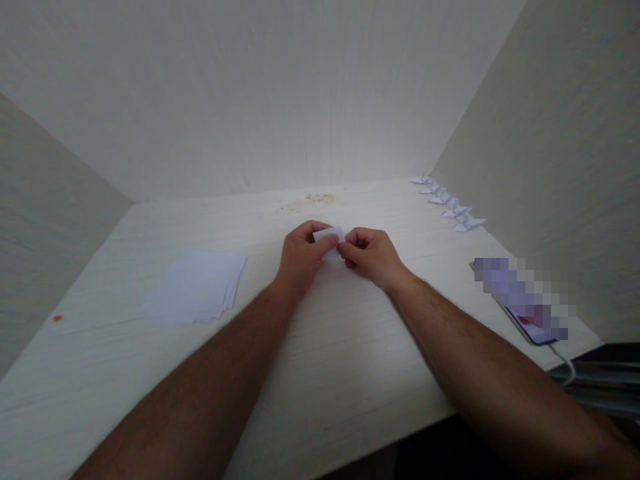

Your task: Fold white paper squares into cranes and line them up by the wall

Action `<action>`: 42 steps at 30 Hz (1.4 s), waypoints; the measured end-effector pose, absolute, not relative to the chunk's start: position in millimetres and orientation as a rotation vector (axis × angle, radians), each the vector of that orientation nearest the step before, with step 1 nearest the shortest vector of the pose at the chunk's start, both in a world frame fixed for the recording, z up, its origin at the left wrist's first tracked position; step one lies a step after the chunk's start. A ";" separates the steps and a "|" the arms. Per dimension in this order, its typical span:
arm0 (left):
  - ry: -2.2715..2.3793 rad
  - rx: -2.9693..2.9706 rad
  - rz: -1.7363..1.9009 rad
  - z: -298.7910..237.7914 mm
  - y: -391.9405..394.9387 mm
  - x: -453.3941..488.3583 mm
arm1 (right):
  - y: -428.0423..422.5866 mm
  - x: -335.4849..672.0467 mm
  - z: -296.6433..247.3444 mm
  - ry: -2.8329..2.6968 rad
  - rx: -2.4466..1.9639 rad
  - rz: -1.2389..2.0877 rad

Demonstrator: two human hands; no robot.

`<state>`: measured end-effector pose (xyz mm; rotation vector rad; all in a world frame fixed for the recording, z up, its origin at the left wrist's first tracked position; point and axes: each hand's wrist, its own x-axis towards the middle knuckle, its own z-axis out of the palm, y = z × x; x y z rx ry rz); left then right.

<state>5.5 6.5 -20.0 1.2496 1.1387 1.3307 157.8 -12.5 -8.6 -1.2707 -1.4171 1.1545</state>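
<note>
Between my two hands, above the middle of the table, is a small folded piece of white paper (327, 233). My left hand (303, 251) grips its left side, the thumb lying across the front. At its right edge, the thumb and fingertips of my right hand (370, 252) pinch the paper. Fingers cover part of it, so the exact folds cannot be made out. To the left of my left arm lies a loose stack of white paper sheets (197, 283). Several folded white paper cranes (456, 211) stand in a row at the far right.
A phone (520, 303), partly blurred out, lies at the right edge of the white table (320, 373) with a white cable (567, 367) running off it. Walls (280, 100) enclose the back and both sides. An orange spot (57, 318) marks the left side.
</note>
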 end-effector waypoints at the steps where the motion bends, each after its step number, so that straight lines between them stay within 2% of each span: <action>1: 1.148 1.242 1.339 -21.0 7.1 5.5 | -12.7 158.1 -8.7 -1.435 -1.274 1.146; 24: 1.038 1.146 1.339 -23.2 8.0 7.4 | -10.4 159.4 -7.6 -1.409 -1.279 1.017; 42: 1.045 1.204 1.361 -19.5 4.8 8.5 | -7.8 158.0 -10.5 -1.281 -1.152 1.145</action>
